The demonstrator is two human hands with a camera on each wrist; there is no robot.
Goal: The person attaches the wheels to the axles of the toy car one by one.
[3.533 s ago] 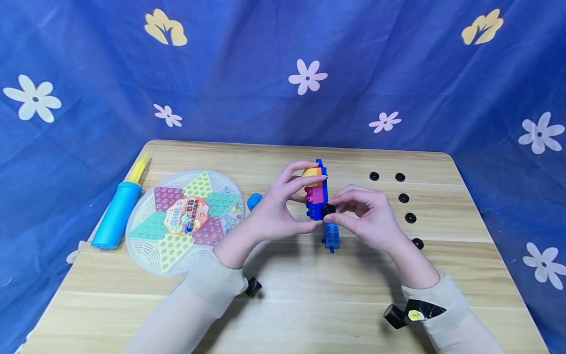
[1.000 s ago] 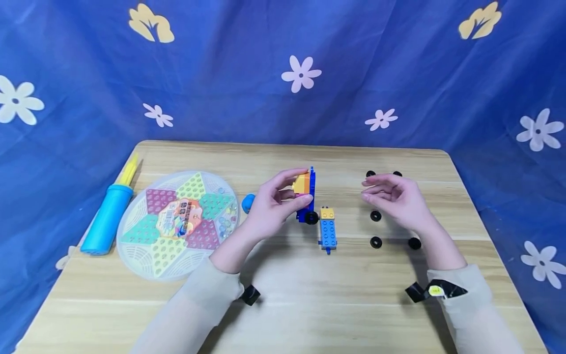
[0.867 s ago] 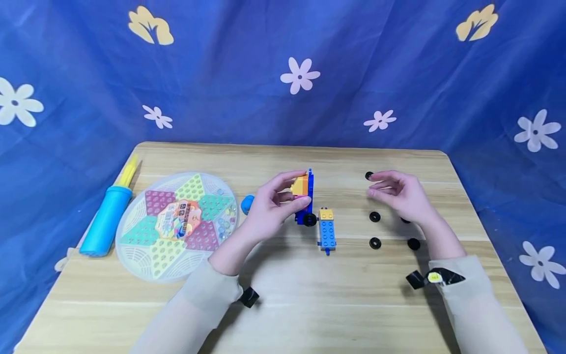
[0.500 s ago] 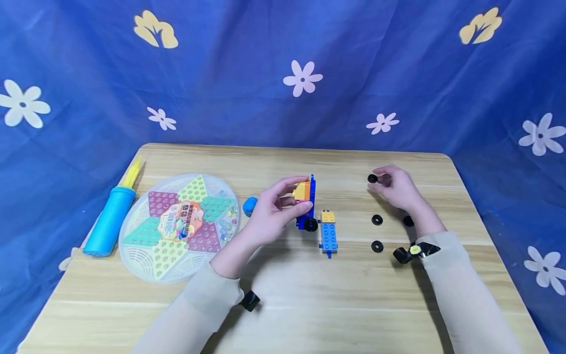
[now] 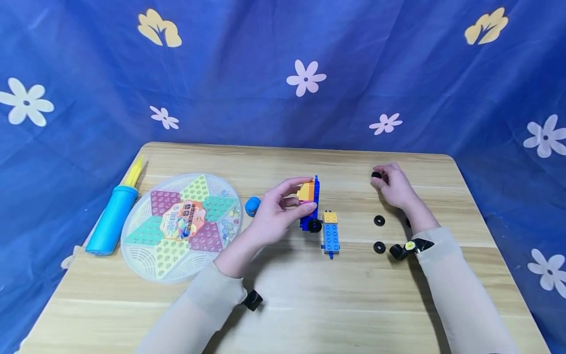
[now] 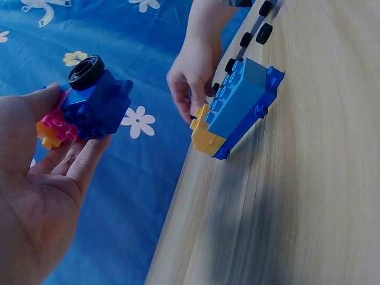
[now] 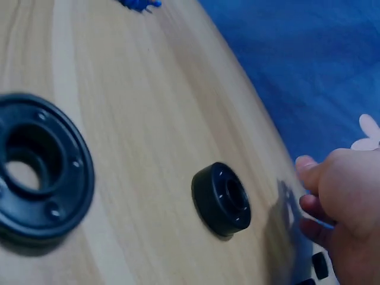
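Note:
In the head view my left hand (image 5: 275,216) grips a small toy-brick car (image 5: 305,192) off the table, built of orange, pink and dark blue bricks. One black wheel (image 6: 86,72) sits on its blue base in the left wrist view. Farther right, the thumb and fingertips of my right hand (image 5: 397,191) pinch a black toy wheel (image 5: 376,174) at the back of the table. That wheel is hidden in the right wrist view. A second brick car base (image 5: 330,237), light blue with a yellow end, lies between the hands.
Loose black wheels lie on the right, such as one wheel (image 5: 379,221) and another nearer wheel (image 5: 379,247). On the left are a round star-patterned game board (image 5: 146,263), a blue hand pump (image 5: 112,221) and a small blue object (image 5: 252,206).
My right hand has left the brick car, where it was at the black wheel, moved right, and closed on a loose wheel. My left hand keeps the car, held slightly lower.

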